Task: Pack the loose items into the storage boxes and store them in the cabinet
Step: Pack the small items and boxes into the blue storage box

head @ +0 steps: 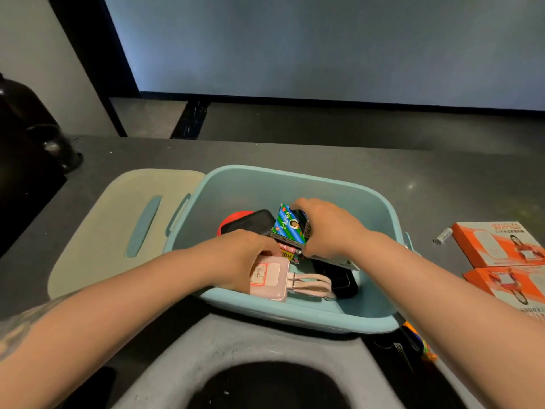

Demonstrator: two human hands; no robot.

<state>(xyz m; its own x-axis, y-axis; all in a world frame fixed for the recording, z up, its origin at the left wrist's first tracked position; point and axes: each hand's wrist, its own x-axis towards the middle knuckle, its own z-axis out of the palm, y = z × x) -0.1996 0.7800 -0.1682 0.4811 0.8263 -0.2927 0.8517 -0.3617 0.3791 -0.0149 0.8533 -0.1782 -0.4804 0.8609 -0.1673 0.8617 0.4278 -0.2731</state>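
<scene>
A light blue storage box (295, 178) stands open on the dark counter. Both my hands reach inside it. My left hand (244, 255) grips a pink power bank (269, 278) with a looped cable near the box's front wall. My right hand (327, 225) holds a small green and blue box (287, 227) tilted above a small yellow and red pack (287, 255). A black case (250, 224) on a red round thing and a black device (339, 278) also lie in the box.
The box's beige lid (118, 231) lies flat to the left. Two orange flat boxes (498, 246) and a small battery (442, 236) sit on the counter at the right. Dark objects (32, 137) stand at the far left. A colourful thing (424, 346) lies by my right forearm.
</scene>
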